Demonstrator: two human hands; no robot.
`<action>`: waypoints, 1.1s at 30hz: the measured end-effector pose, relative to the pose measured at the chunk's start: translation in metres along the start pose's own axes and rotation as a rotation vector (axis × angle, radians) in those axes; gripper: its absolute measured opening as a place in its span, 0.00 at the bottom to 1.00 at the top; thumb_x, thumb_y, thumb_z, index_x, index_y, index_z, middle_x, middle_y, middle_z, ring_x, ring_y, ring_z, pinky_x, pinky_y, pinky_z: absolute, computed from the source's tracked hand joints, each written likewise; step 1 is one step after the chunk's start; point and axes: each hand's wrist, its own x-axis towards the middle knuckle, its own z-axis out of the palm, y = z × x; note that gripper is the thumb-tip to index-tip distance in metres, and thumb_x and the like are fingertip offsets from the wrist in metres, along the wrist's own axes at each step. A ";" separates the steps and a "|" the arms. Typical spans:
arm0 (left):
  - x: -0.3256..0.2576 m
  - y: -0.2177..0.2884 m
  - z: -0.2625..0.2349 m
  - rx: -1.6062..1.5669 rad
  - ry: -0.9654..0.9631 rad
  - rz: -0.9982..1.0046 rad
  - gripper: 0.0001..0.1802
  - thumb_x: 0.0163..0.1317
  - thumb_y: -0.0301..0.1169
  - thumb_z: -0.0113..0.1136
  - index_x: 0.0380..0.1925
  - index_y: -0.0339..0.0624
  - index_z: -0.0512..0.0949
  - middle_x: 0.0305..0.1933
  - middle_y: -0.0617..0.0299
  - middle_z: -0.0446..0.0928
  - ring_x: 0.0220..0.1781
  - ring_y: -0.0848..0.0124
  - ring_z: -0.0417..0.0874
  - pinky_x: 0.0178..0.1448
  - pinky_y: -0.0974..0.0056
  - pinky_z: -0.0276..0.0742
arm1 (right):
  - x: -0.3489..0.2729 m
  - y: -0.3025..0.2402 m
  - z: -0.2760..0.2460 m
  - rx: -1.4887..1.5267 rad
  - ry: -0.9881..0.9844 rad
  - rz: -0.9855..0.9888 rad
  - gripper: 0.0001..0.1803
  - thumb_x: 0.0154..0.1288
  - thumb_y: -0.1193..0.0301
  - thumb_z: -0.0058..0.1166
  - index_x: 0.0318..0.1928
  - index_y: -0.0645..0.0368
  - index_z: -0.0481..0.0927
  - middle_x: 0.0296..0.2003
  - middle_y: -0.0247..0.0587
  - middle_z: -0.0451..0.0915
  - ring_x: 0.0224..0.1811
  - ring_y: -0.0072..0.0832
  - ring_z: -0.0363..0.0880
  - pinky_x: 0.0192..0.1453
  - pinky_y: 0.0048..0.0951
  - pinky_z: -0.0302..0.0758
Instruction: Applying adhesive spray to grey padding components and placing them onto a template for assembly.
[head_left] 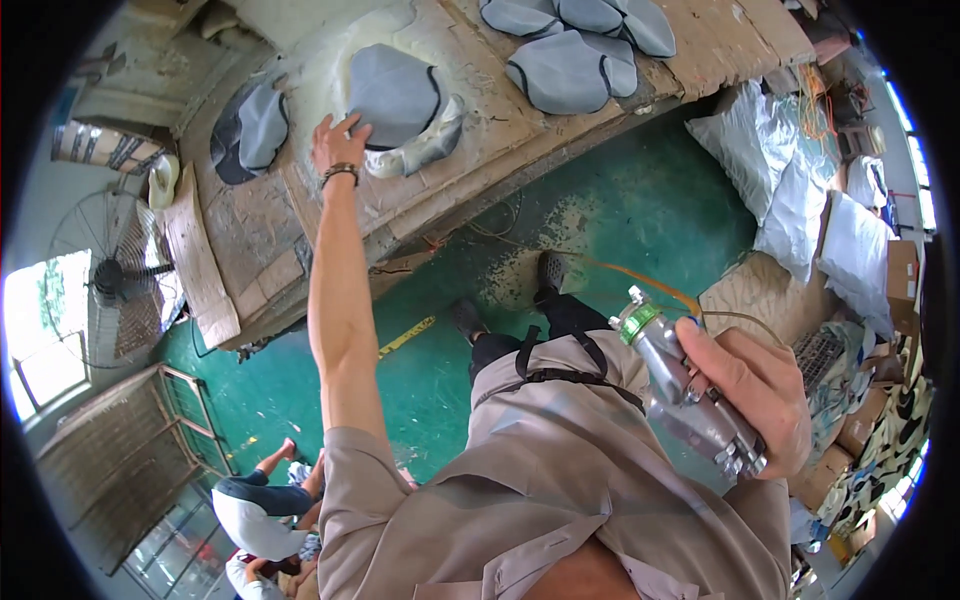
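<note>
My right hand point(757, 395) is wrapped around a metal spray gun point(668, 362) with a green ring near its nozzle, held up at the right of my body. My left arm stretches forward over the workbench point(395, 208). There my left hand point(338, 146) has its fingers apart at the near left edge of a grey, shell-shaped fabric piece point(390, 95) with black trim. Whether the fingertips pinch that edge is hard to make out. A crumpled whitish roll point(425, 145) curves along the piece's near right side.
More grey pieces point(560, 72) lie farther right on the bench, and another grey piece point(263, 128) lies at its left. An orange hose point(640, 273) crosses above the green floor. A large fan point(112, 275) stands left, silvery sacks point(765, 170) right. Another person point(255, 520) sits lower left.
</note>
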 end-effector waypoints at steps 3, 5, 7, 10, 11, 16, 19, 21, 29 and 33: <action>0.011 -0.003 0.005 0.057 -0.110 0.007 0.22 0.58 0.51 0.74 0.55 0.75 0.89 0.79 0.59 0.70 0.81 0.58 0.65 0.81 0.44 0.62 | 0.001 0.040 -0.004 0.072 0.019 -0.033 0.38 0.57 0.74 0.68 0.69 0.71 0.76 0.33 0.43 0.83 0.30 0.36 0.83 0.29 0.35 0.78; 0.018 -0.007 0.007 0.058 -0.159 -0.040 0.22 0.59 0.53 0.73 0.55 0.73 0.89 0.78 0.53 0.70 0.80 0.52 0.67 0.82 0.49 0.63 | 0.005 0.057 -0.015 0.115 0.033 -0.032 0.38 0.57 0.74 0.69 0.69 0.70 0.76 0.33 0.43 0.83 0.29 0.36 0.83 0.30 0.36 0.79; 0.025 -0.010 0.011 0.057 -0.168 -0.027 0.23 0.59 0.52 0.74 0.56 0.72 0.89 0.78 0.49 0.70 0.79 0.50 0.68 0.82 0.48 0.63 | 0.008 0.072 -0.030 0.140 -0.022 -0.008 0.38 0.56 0.74 0.69 0.69 0.68 0.77 0.32 0.43 0.83 0.28 0.36 0.82 0.30 0.35 0.78; 0.029 -0.018 0.017 0.008 -0.185 -0.031 0.23 0.59 0.50 0.75 0.56 0.70 0.89 0.77 0.45 0.70 0.78 0.48 0.69 0.81 0.48 0.64 | 0.008 0.084 -0.045 0.041 0.066 0.090 0.38 0.54 0.74 0.68 0.69 0.66 0.78 0.31 0.43 0.83 0.27 0.36 0.81 0.30 0.36 0.78; 0.029 -0.022 0.016 0.010 -0.183 -0.028 0.23 0.59 0.49 0.75 0.57 0.69 0.89 0.77 0.44 0.70 0.78 0.47 0.69 0.81 0.49 0.64 | 0.009 0.091 -0.047 0.050 0.062 0.083 0.38 0.54 0.74 0.68 0.69 0.66 0.78 0.31 0.43 0.83 0.27 0.36 0.81 0.30 0.36 0.78; 0.027 -0.026 0.025 -0.030 -0.186 -0.029 0.22 0.58 0.47 0.73 0.55 0.69 0.89 0.75 0.48 0.73 0.77 0.50 0.70 0.80 0.50 0.66 | 0.015 0.105 -0.061 0.009 0.089 0.073 0.37 0.54 0.73 0.68 0.68 0.65 0.79 0.29 0.42 0.80 0.25 0.34 0.80 0.28 0.34 0.73; 0.033 -0.033 0.026 -0.080 -0.170 0.013 0.22 0.58 0.46 0.73 0.54 0.67 0.90 0.72 0.46 0.76 0.75 0.48 0.72 0.78 0.50 0.68 | 0.027 0.105 -0.067 0.045 0.173 0.064 0.36 0.54 0.72 0.69 0.67 0.63 0.80 0.27 0.40 0.79 0.25 0.32 0.79 0.29 0.32 0.72; 0.030 -0.033 0.029 -0.111 -0.146 0.032 0.22 0.58 0.45 0.73 0.54 0.65 0.90 0.70 0.45 0.78 0.74 0.47 0.74 0.78 0.50 0.68 | 0.035 0.103 -0.060 0.021 0.247 0.065 0.36 0.54 0.72 0.69 0.67 0.62 0.81 0.27 0.40 0.79 0.26 0.31 0.80 0.30 0.32 0.73; 0.015 -0.028 0.026 -0.279 -0.206 -0.123 0.26 0.61 0.41 0.72 0.61 0.61 0.86 0.75 0.42 0.72 0.79 0.47 0.69 0.80 0.50 0.65 | 0.082 0.080 -0.048 -0.084 0.281 0.030 0.36 0.53 0.74 0.69 0.66 0.64 0.81 0.28 0.41 0.80 0.27 0.31 0.80 0.32 0.31 0.75; -0.002 -0.052 0.013 -0.539 0.053 -0.298 0.31 0.65 0.32 0.68 0.70 0.52 0.78 0.78 0.46 0.69 0.80 0.51 0.67 0.81 0.54 0.64 | 0.098 0.055 -0.037 0.102 0.254 0.308 0.32 0.52 0.71 0.71 0.62 0.59 0.87 0.39 0.42 0.85 0.37 0.28 0.82 0.45 0.29 0.77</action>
